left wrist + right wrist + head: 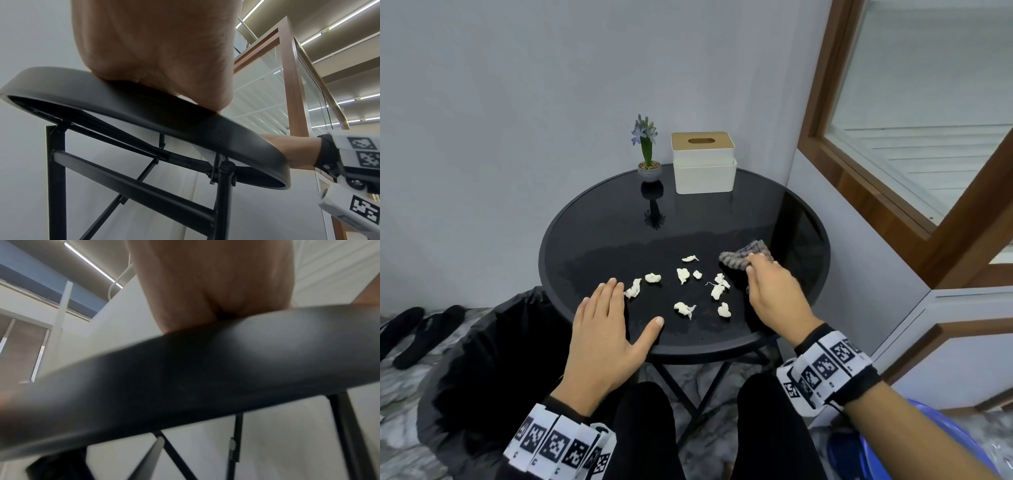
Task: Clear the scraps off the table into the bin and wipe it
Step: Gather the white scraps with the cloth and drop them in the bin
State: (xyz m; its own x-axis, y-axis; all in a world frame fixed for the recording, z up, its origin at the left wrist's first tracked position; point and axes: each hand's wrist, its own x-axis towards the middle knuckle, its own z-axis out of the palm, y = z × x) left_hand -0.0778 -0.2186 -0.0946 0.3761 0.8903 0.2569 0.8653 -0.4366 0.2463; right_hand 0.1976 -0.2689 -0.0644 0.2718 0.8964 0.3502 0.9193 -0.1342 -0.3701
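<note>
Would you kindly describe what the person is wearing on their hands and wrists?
Both hands are bare, no gloves. The left hand and right hand each have a wristband of white blocks printed with black square tag markers, over a black strap. No sleeves reach the wrists.

I see black glossy table (784,212); white scraps (683,275); grey-brown checked cloth (739,258); black bin bag (493,342); white tissue box (703,174), tan lid; purple flower (643,132) in grey pot; black-and-white patterned wristbands (825,370).
</note>
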